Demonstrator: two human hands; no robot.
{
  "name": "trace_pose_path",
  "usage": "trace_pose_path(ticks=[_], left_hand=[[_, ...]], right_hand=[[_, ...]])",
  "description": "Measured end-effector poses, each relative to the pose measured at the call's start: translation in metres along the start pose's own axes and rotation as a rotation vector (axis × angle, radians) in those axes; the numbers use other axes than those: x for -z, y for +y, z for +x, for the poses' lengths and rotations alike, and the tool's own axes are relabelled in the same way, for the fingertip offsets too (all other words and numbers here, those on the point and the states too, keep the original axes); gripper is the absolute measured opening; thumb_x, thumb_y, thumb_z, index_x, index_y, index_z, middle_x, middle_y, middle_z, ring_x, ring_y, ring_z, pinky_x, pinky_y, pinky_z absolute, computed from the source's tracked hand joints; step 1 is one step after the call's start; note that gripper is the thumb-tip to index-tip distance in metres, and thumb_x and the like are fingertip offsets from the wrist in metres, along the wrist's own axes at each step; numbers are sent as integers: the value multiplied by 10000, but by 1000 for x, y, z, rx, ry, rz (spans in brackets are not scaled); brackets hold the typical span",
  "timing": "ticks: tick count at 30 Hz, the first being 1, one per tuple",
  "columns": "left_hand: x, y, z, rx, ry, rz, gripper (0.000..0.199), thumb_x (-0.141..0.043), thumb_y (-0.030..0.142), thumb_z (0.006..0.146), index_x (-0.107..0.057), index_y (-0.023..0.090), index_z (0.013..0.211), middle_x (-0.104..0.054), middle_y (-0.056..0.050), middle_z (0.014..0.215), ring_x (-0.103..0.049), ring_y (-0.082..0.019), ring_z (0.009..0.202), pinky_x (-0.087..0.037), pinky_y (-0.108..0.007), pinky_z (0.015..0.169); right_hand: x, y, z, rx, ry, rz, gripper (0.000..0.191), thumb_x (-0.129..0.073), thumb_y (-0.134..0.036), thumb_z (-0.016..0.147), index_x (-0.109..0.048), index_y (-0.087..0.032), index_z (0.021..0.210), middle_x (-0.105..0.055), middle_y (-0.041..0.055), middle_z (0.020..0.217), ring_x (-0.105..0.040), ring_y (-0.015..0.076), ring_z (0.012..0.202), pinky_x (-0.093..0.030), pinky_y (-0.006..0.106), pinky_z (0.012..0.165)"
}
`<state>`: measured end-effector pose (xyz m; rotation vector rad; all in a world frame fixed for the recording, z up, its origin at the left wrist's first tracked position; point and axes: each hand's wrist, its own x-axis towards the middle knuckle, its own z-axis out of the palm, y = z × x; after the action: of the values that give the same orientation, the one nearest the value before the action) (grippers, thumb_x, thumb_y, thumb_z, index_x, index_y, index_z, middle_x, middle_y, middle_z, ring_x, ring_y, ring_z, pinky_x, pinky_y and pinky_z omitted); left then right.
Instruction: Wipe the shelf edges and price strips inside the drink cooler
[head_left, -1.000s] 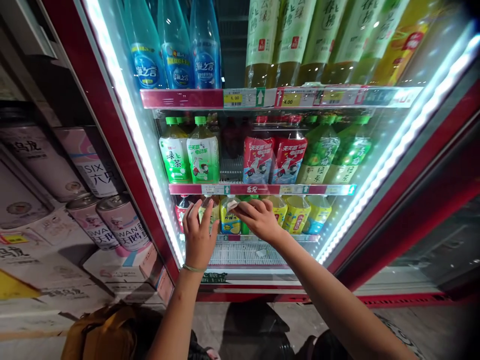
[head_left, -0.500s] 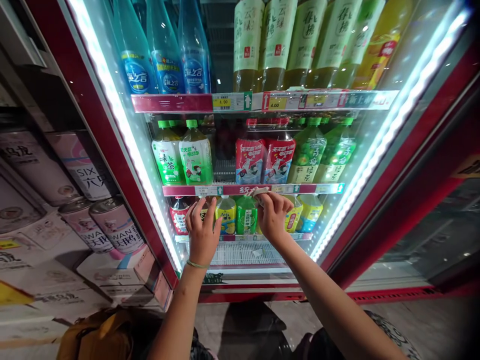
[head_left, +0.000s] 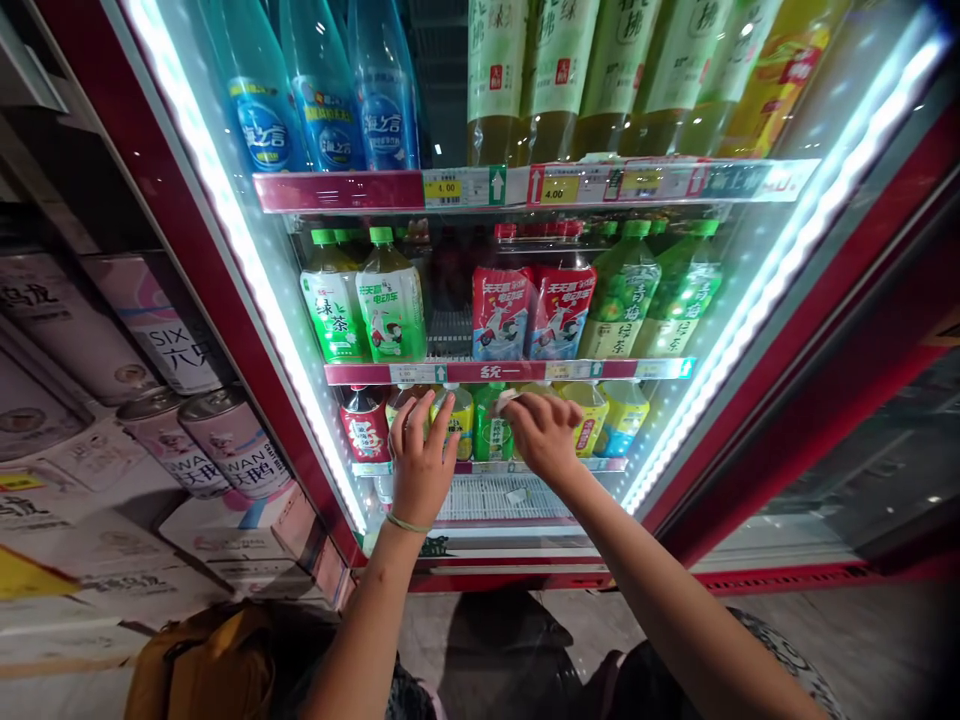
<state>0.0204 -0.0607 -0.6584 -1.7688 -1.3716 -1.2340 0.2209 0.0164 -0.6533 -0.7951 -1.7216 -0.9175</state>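
Observation:
My right hand [head_left: 547, 432] is closed on a small pale crumpled cloth [head_left: 503, 401], held just below the red price strip [head_left: 499, 372] of the middle shelf. Behind it stands a green bottle [head_left: 493, 432], partly hidden. My left hand [head_left: 421, 460], with a thin band at the wrist, has its fingers spread in front of the lower shelf's bottles and holds nothing. A yellow bottle [head_left: 459, 425] shows beside its fingertips, and a red-labelled bottle [head_left: 364, 428] stands to its left. Whether the left fingers touch anything, I cannot tell.
Red-labelled bottles [head_left: 501, 310] and green tea bottles [head_left: 391, 312] fill the middle shelf. Tall blue bottles [head_left: 322, 110] stand above. Bright light strips [head_left: 247, 270] edge the fridge. Cans [head_left: 234, 445] and boxes are stacked at left; a brown bag [head_left: 199, 665] is below.
My right hand with the cloth has dropped slightly, from the middle shelf's price strip to below it. My left hand has shifted a little to the right. The view has tilted slightly.

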Motion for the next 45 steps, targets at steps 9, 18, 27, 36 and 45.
trace_pose_path(ticks=[9, 18, 27, 36, 45], left_hand=[[3, -8, -1, 11, 9, 6, 631, -650, 225, 969, -451, 270, 1567, -549, -143, 1472, -446, -319, 1421, -383, -532, 1220], [9, -20, -1, 73, 35, 15, 650, -653, 247, 970, -424, 286, 1576, -475, -173, 1478, -456, -330, 1411, -374, -560, 1211], [24, -36, -2, 122, 30, 23, 648, -659, 253, 964, -426, 260, 1568, -461, -185, 1480, -458, -338, 1398, -398, -564, 1187], [35, -44, -3, 153, 2, 10, 631, -634, 243, 974, -413, 277, 1564, -457, -175, 1461, -463, -340, 1382, -431, -590, 1168], [40, -60, -11, 162, -20, 43, 600, -615, 187, 973, -446, 292, 1539, -468, -158, 1472, -474, -330, 1372, -450, -594, 1156]], right_hand=[[-2, -2, 4, 51, -25, 11, 293, -637, -185, 939, -673, -373, 1161, -674, 13, 1080, -477, 212, 1043, -280, 382, 913], [0, -10, 8, 154, -79, 44, 367, -615, -178, 961, -642, -337, 1291, -677, 34, 1128, -479, 210, 1058, -280, 375, 913], [-6, -27, 20, 199, -120, 48, 341, -617, -190, 967, -656, -346, 1268, -702, 18, 1164, -480, 213, 1098, -284, 387, 953], [-13, -45, 22, 108, -91, 90, 475, -616, -167, 952, -606, -366, 1384, -707, 25, 1184, -488, 207, 1102, -283, 381, 937], [-25, -71, 29, 112, 2, 48, 459, -606, -165, 972, -612, -376, 1379, -734, 12, 1157, -510, 205, 1093, -292, 376, 955]])
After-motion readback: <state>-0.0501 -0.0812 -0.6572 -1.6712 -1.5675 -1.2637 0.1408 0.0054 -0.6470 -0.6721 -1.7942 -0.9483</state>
